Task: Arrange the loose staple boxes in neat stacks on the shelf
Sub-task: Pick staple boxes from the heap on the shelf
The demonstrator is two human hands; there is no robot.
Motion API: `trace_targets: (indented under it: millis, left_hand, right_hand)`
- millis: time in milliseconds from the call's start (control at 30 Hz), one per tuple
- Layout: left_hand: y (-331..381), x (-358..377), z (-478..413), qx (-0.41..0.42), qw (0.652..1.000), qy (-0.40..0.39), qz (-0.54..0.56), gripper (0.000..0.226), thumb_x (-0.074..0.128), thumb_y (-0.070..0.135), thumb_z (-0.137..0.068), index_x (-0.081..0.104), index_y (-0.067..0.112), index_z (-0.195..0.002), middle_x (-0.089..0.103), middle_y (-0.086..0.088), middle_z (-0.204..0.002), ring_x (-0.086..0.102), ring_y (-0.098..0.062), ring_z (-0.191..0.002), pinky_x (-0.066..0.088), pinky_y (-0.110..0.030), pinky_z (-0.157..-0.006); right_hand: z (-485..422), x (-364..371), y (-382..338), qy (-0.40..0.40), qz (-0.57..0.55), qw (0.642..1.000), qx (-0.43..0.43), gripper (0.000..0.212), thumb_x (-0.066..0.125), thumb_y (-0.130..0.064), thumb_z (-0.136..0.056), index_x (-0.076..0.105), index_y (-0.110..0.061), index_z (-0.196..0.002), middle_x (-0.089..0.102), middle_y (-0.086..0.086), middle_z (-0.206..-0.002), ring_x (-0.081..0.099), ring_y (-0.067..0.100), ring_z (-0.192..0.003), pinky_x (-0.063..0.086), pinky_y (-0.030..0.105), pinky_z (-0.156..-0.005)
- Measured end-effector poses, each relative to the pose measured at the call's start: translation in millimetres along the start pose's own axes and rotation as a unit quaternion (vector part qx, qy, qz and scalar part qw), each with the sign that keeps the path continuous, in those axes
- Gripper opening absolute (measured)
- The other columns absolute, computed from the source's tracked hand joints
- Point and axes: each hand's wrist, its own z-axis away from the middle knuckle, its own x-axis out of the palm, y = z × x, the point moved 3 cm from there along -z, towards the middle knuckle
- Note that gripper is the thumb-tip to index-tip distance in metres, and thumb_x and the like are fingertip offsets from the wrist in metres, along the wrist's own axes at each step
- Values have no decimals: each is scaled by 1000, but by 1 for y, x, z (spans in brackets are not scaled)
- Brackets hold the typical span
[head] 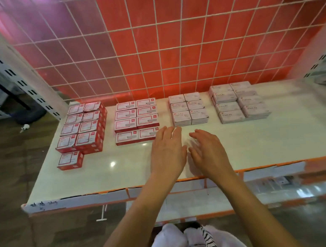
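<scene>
Head view: left hand and right hand hover palm-down, side by side, over the white shelf. The fingers are straight, slightly spread, holding nothing (right ones blurred). The staple boxes sit in four groups along the back. One red box sits alone front-left.

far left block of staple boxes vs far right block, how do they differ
The far left block has red sides; the far right block is pale. The far left block looks taller than the far right block. A lone box sits before the far left block, none before the far right block. Both are two columns wide.
</scene>
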Motion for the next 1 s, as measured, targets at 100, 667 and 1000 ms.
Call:
trace_targets:
  millis: [100,667,1000]
  left_hand:
    - [6,4,-3,19,1000,-17,12,48,64,22,-88,51,13,-133,53,-8,-134,43,-28,-128,37,-38,-105]
    - [71,32,-42,139,985,-98,-8,42,51,28,-96,45,20,-137,52,-4,-135,45,-25,-124,38,-36,-98]
    - [195,83,-74,166,980,-109,1,40,55,26,-93,51,16,-132,56,-7,-130,51,-29,-117,42,-38,-91]
  right_hand:
    - [2,-2,4,9,-1,1000,15,40,62,-14,-88,57,-8,-127,53,12,-135,44,29,-126,28,27,-103]
    - [13,-37,60,93,7,989,116,38,62,-13,-87,58,-8,-124,55,12,-131,46,30,-123,34,34,-102]
    - [8,-117,171,103,37,985,135,42,60,-13,-86,56,-9,-127,52,12,-133,42,31,-123,33,33,-101]
